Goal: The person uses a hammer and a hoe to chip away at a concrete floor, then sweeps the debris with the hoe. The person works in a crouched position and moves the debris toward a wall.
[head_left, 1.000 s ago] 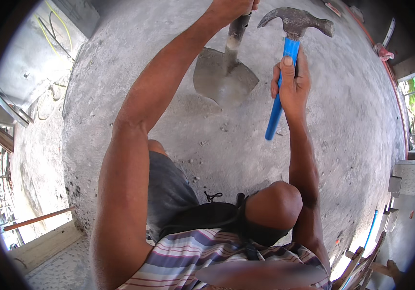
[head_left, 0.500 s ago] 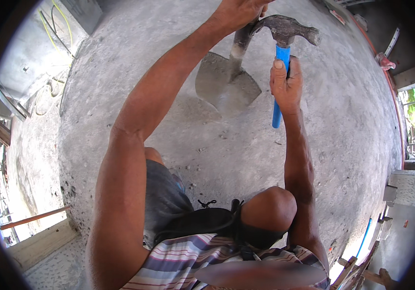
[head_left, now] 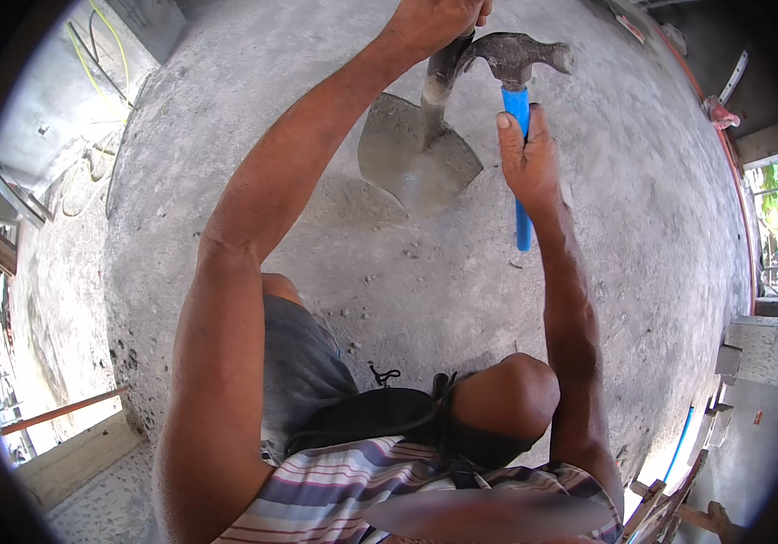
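Note:
With my left hand [head_left: 443, 18] at the top of the view, I grip the shaft [head_left: 448, 56] of a shovel; its dusty metal blade [head_left: 411, 172] rests on the concrete floor. My right hand [head_left: 527, 159] is closed on the blue handle of a claw hammer [head_left: 516, 63], held upright just right of the shovel. The hammer's curved claw is at the shovel's socket, touching or very near it. Below, my bent knee [head_left: 507, 399] and dark shorts [head_left: 303, 363] show.
Yellow and black cables [head_left: 103, 63] lie at the upper left beside a concrete wall. A board [head_left: 81, 453] and a thin rod [head_left: 62, 408] are at the lower left. A pink cloth [head_left: 724, 118] is by the right edge, with wood pieces [head_left: 679, 494] at the lower right.
My right hand and the hammer have shifted left, and the hammer head has come lower, against or close beside the shovel's socket. My left hand has moved only slightly.

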A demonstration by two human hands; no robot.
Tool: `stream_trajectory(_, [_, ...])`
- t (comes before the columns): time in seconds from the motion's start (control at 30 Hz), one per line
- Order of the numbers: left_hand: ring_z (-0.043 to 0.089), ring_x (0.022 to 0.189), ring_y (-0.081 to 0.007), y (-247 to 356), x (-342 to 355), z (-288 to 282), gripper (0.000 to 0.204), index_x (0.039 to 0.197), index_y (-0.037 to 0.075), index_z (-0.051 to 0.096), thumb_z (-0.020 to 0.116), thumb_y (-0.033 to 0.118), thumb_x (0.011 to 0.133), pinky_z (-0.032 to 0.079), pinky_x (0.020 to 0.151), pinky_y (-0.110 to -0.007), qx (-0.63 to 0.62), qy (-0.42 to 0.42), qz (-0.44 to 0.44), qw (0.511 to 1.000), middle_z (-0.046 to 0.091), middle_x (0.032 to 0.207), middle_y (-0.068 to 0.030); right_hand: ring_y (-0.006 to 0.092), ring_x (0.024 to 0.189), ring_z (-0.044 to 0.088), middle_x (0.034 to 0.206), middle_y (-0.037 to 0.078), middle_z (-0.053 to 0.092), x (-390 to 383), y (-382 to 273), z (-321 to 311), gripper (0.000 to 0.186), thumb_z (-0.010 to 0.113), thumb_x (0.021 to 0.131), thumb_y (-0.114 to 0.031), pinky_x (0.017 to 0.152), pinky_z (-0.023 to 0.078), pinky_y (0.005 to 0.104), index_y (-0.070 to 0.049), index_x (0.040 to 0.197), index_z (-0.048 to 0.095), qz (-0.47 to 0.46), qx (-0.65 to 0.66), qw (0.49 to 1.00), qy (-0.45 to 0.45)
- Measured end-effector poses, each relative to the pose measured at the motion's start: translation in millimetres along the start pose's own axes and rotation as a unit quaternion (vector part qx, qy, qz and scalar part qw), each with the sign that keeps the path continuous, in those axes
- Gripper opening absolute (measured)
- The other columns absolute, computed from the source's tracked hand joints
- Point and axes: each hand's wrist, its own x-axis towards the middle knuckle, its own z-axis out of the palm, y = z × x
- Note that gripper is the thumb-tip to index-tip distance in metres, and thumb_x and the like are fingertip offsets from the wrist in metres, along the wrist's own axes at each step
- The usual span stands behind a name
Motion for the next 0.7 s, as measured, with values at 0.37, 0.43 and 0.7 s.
stream_trajectory(0.37, [0.049,0.055,-0.0099,-5.4,-4.0,8.2,0.057,0.09,0.004,0.055,0.055,0.061,0.096,0.041,0.05,-0.027,0.025,0.056,0.038,0.997,0.051,0.063,-0.0001,0.0147,0.051,0.051,0.06,0.008,0.053,-26.6,4.1,-8.8,0.034,0.056,0.102,-0.037,0.047,0.041,0.0335,-0.005,0.094,0.05,0.078,0.042,0.996,-0.005])
stream_trajectory(0.43, [0.049,0.055,-0.0108,-8.1,-2.3,8.1,0.056,0.091,0.004,0.054,0.052,0.059,0.098,0.041,0.051,-0.028,0.023,0.063,0.031,0.997,0.051,0.063,-0.001,0.0117,0.053,0.048,0.061,0.006,0.051,-14.3,9.2,-0.7,0.035,0.056,0.102,-0.038,0.048,0.04,0.0317,-0.005,0.094,0.05,0.041,0.093,0.995,0.024])
stream_trajectory(0.7, [0.05,0.055,-0.0119,-8.0,-3.0,5.7,0.059,0.088,0.004,0.054,0.048,0.062,0.098,0.041,0.051,-0.03,0.021,0.066,0.007,0.998,0.052,0.062,-0.0019,0.0131,0.059,0.054,0.066,0.006,0.057,6.5,9.4,12.5,0.035,0.059,0.101,-0.038,0.055,0.046,0.0322,-0.005,0.097,0.05,-0.029,0.079,0.995,0.043])
